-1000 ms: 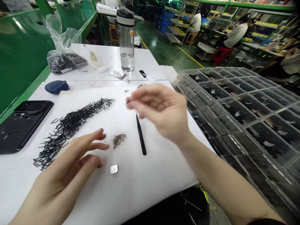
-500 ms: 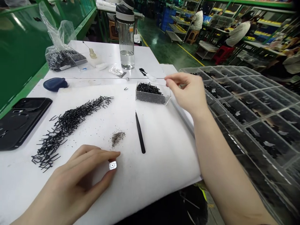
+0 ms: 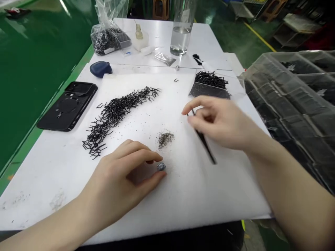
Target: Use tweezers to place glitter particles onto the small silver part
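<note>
A glossy green bench top runs along the left of a white table covered by a thick white foam sheet. At the far left of the table lies a black phone in a ribbed case, with a navy-blue oval pouch just beyond it and a clear plastic bag of black parts further back. On the foam, a long diagonal drift of black bent-wire clips stretches towards the middle. The left hand rests to its right, thumb and fingers closed on a small silvery square metal part, just below a little heap of grey grit. A clear water bottle stands at the back. The right hand, apart from the left, sits over slim black tweezers; blur hides whether it grips them. Behind it is a clear acrylic box of black clips, and at far right a clear compartmented tray.
</note>
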